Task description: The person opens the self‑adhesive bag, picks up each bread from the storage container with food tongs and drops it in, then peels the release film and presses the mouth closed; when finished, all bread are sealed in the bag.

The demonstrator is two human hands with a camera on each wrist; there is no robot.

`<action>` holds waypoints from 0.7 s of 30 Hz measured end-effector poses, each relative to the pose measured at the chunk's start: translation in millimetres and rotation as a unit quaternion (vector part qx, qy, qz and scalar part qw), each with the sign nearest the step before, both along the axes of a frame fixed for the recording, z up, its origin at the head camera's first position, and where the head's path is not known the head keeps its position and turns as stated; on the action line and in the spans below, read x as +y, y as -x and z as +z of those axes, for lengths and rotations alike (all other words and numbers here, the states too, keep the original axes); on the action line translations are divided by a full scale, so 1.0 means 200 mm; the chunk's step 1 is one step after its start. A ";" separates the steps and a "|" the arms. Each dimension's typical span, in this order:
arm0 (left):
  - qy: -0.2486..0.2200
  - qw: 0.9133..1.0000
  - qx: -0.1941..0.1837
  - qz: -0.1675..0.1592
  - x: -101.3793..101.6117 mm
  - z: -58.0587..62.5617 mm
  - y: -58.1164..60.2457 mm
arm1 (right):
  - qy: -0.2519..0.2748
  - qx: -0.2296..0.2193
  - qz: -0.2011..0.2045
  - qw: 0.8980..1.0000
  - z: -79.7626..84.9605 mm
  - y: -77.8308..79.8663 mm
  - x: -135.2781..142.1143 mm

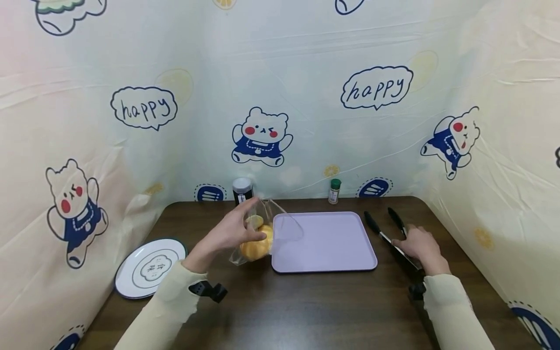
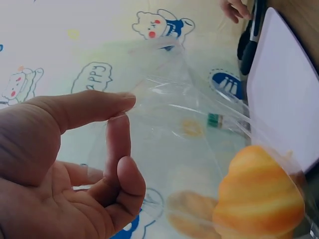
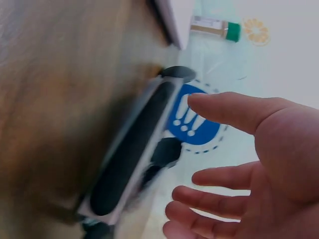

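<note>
My left hand (image 1: pixel 227 232) is over the left-centre of the table, pinching the top of a clear plastic bag (image 2: pixel 164 104) between thumb and forefinger. Inside the bag lie a ridged golden bread roll (image 2: pixel 259 194) and a smaller round yellowish piece (image 1: pixel 254 222). On the right side, my right hand (image 1: pixel 421 247) is beside a pair of tongs (image 1: pixel 385 237) with black handles. In the right wrist view, the hand's fingers are spread and loosely bent near the tongs, with a gap between them and the metal.
A lilac rectangular board (image 1: pixel 323 243) lies mid-table, just right of the bag. A white plate (image 1: pixel 131 270) is at the left edge. A black jar with a pale lid (image 1: pixel 242 187) and a green-capped spice bottle (image 1: pixel 334 191) stand at the back, before a printed curtain (image 1: pixel 306 58).
</note>
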State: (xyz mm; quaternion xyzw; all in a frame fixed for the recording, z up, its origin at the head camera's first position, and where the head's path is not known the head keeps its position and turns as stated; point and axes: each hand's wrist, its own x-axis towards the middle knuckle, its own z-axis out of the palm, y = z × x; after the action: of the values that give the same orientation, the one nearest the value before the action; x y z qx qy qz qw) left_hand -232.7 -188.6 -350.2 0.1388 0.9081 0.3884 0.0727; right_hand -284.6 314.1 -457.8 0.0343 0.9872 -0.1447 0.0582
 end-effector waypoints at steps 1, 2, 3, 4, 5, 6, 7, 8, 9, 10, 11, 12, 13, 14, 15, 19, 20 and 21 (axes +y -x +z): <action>-0.003 1.000 0.002 0.004 0.00 0.01 0.00 | 0.001 0.016 0.004 1.000 0.01 -0.01 -0.01; -0.010 1.000 0.002 0.006 0.01 0.02 -0.01 | 0.004 0.029 0.008 1.000 0.03 -0.01 -0.03; -0.015 1.000 0.004 0.008 0.01 0.03 -0.01 | 0.007 0.041 0.013 0.999 0.05 -0.02 -0.04; -0.019 1.000 0.006 0.010 0.01 0.04 -0.01 | 0.012 0.054 0.020 0.998 0.07 -0.03 -0.06; -0.023 1.000 0.007 0.013 0.02 0.05 -0.02 | 0.019 0.067 0.027 0.997 0.09 -0.04 -0.09; -0.028 0.999 0.008 0.015 0.03 0.06 -0.02 | 0.027 0.081 0.036 0.996 0.11 -0.05 -0.11; -0.031 0.999 0.009 0.017 0.04 0.07 -0.03 | 0.033 0.094 0.044 0.994 0.14 -0.06 -0.14; -0.036 0.999 0.010 0.018 0.04 0.07 -0.03 | 0.041 0.105 0.051 0.992 0.17 -0.08 -0.17; -0.038 0.999 0.013 0.020 0.05 0.08 -0.03 | 0.048 0.117 0.059 0.990 0.20 -0.09 -0.20; -0.041 0.999 0.016 0.020 0.06 0.09 -0.04 | 0.057 0.127 0.065 0.988 0.22 -0.11 -0.23; -0.045 0.999 0.019 0.021 0.07 0.10 -0.04 | 0.066 0.136 0.071 0.986 0.25 -0.13 -0.26; -0.048 0.998 0.021 0.021 0.08 0.11 -0.05 | 0.074 0.145 0.078 0.984 0.28 -0.14 -0.29; -0.050 0.998 0.023 0.022 0.08 0.11 -0.05 | 0.082 0.152 0.085 0.981 0.30 -0.16 -0.32; -0.053 0.998 0.024 0.021 0.09 0.12 -0.05 | 0.090 0.158 0.090 0.979 0.32 -0.17 -0.35; -0.055 0.998 0.026 0.022 0.10 0.13 -0.06 | 0.098 0.163 0.094 0.977 0.34 -0.19 -0.37; -0.056 0.998 0.029 0.024 0.13 0.15 -0.06 | 0.131 0.165 0.114 0.971 0.39 -0.24 -0.47; -0.057 0.998 0.029 0.025 0.14 0.15 -0.06 | 0.139 0.164 0.120 0.969 0.40 -0.26 -0.49; -0.053 0.998 0.030 0.027 0.14 0.15 -0.06 | 0.147 0.162 0.127 0.968 0.41 -0.27 -0.52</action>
State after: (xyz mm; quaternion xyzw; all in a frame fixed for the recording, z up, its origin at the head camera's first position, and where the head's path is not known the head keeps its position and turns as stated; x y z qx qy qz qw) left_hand -220.0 -159.9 -320.0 0.1293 0.8914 0.4335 0.0271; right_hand -230.1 210.5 -376.6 -0.1243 0.9477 -0.2828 -0.0800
